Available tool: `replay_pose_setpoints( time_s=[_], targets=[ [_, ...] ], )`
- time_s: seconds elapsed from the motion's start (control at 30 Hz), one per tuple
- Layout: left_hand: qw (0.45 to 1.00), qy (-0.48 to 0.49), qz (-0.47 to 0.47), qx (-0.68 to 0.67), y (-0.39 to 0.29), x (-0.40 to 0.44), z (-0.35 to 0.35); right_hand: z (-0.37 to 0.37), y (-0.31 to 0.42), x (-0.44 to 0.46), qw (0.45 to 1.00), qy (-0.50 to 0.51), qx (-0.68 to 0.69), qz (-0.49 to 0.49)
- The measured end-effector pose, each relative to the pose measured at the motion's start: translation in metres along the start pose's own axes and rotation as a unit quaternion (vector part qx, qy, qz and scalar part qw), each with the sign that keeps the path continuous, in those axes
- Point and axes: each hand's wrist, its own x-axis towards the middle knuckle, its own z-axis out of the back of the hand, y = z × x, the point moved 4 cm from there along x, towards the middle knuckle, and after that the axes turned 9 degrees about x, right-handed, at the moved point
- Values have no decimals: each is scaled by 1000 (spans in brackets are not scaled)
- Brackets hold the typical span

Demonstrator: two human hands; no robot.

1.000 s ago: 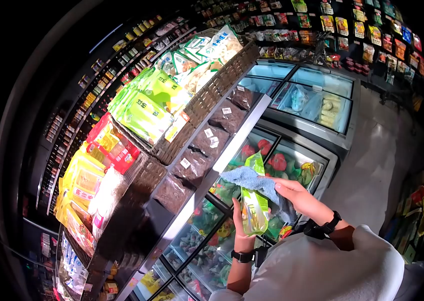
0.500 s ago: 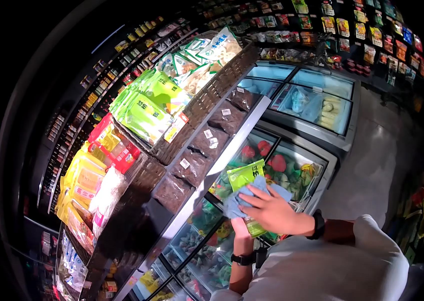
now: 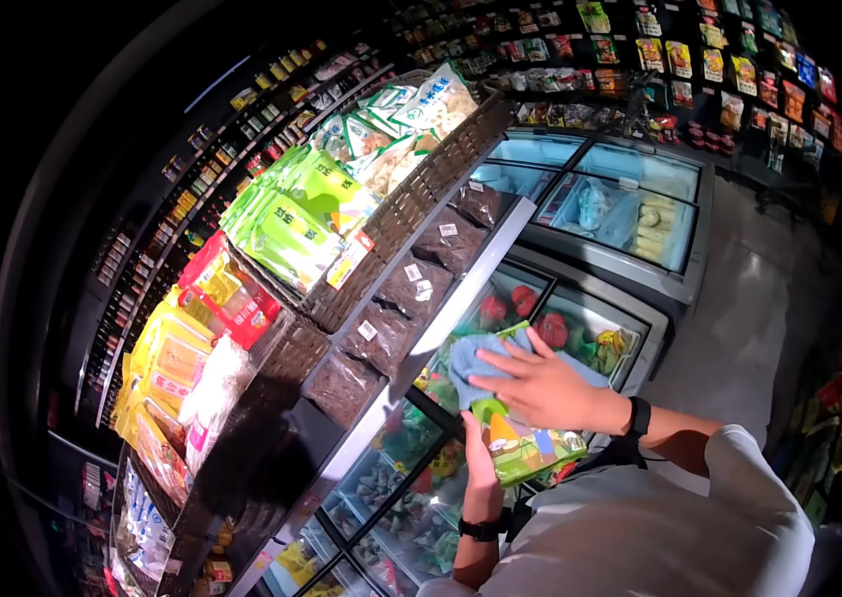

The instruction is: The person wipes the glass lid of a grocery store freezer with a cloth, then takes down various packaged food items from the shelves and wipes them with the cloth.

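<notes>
My left hand (image 3: 481, 466) grips a green plastic food packet (image 3: 530, 456) by its left side, thumb up along the edge. Orange and white pictures show on the packet's lower part. Over its upper part lies a blue cloth (image 3: 478, 370), which my right hand (image 3: 550, 389) presses down with spread fingers. Part of the cloth sticks out to the right, beyond my fingers. The packet is held above a glass-topped freezer, and the cloth hides its upper face.
Below are freezers (image 3: 630, 318) of bagged food. To the left, a wicker basket (image 3: 411, 204) holds green packets (image 3: 286, 239) and white bags (image 3: 436, 99). Bags of dark food (image 3: 381, 333) line the ledge. Yellow packets (image 3: 167, 348) sit nearer, and stocked shelves stand behind.
My right hand has slid slightly right and up with the cloth, which is now spread wider. More of the packet's pictured lower part shows. My left hand stays on its edge.
</notes>
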Motion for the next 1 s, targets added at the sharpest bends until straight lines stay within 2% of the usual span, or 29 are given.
replay_pose_setpoints(
  time_s=[0.03, 0.1, 0.17, 0.27, 0.33, 0.37, 0.43, 0.47, 0.5, 0.6, 0.63, 0.67, 0.7, 0.8, 0.83, 0.9, 0.93, 0.97, 1.0],
  targets=[
    [998, 16, 43, -50, -10, -4, -7, 3, 14, -5, 999, 29, 26, 14],
    [996, 13, -54, -67, -24, 4, -4, -2, 33, -19, 996, 71, 40, 45],
    [993, 29, -77, -88, -26, 8, 8, -17, 37, -36, 996, 31, 52, 67],
    [995, 10, -97, -18, -33, -4, 9, -18, 35, -43, 994, 42, 46, 88],
    [994, -15, -110, -1, -27, -9, 4, -11, 19, -33, 995, 3, 85, 59],
    [994, -18, -107, -1, -20, -12, 12, -9, 6, -25, 993, -29, 102, 48],
    [998, 42, 35, -29, 11, -11, 24, -8, -16, -6, 991, -35, 122, 36],
    [1000, 10, 3, -2, 5, -17, 6, -5, -21, 2, 989, -44, 141, 27],
    [1000, 1, 30, -4, 7, -18, 5, -4, -18, 5, 993, -6, 112, 23],
    [995, 60, 51, -67, 7, -11, 15, -7, -2, -3, 994, 58, 93, 16],
    [990, 81, 84, -83, -2, -16, 13, -6, 9, -10, 987, 72, 134, 54],
    [997, 44, 5, -65, -13, -14, 9, -4, 18, -17, 976, 86, 174, 94],
    [996, 6, -76, -46, -25, -13, 3, -1, 25, -26, 974, 62, 190, 107],
    [997, 33, -62, 7, -60, -28, -14, 9, 29, -34, 971, -23, 202, 126],
    [997, 37, -54, 42, -75, -33, -27, 18, 26, -31, 969, -63, 212, 106],
    [990, -45, -62, 116, -118, -43, -63, 38, 15, -22, 962, -153, 219, 63],
    [986, -72, -88, 124, -126, -35, -57, 39, 2, -22, 947, -199, 251, 21],
    [989, -49, -71, 121, -141, -33, -58, 45, -5, -22, 921, -223, 316, -49],
    [979, -43, -110, 165, -161, -29, -66, 52, -9, -27, 909, -235, 335, -84]
  ],
)
